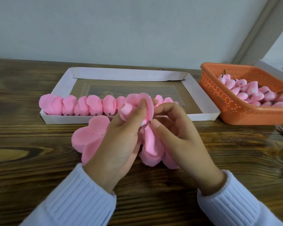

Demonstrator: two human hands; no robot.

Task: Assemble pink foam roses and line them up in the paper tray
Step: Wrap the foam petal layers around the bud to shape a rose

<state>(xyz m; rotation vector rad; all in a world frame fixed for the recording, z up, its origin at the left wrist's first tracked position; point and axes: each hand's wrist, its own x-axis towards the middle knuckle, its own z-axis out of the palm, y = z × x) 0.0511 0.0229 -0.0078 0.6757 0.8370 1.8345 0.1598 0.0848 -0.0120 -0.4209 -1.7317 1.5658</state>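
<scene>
Right now the half-built rose [138,103] sits between both hands, above the table [39,160] and just near of the paper tray [203,103]. Its long axis runs near to far. The ruffled bloom points away toward the tray and the whitish base end points back at the person. The left hand [121,141] grips the bloom with its fingers curled round the soft crinkled petals, one fingertip pressed into the top. The right hand [175,136] pinches the base of the rose, with the thumb in front and the curled fingers behind. A loose petal layer [151,144] hangs from that point toward the near side. Flat foam petal sheets [90,136], matte pink with rounded lobes cut by slits, lie on the dark-grained wood under and left of the left hand. The tray is a shallow rectangle of folded white paper with its long side running left to right. Finished roses [82,106] stand in a row along its near wall, packed touching, from the left corner to behind the hands, with short dark stubs showing at their near bottoms. An orange basket [232,110] of perforated plastic stands to the right, just beside the tray. It is heaped with smooth pink buds [255,93] that have thin dark stems. Ribbed pale blue sleeves [82,198] cover both wrists.
</scene>
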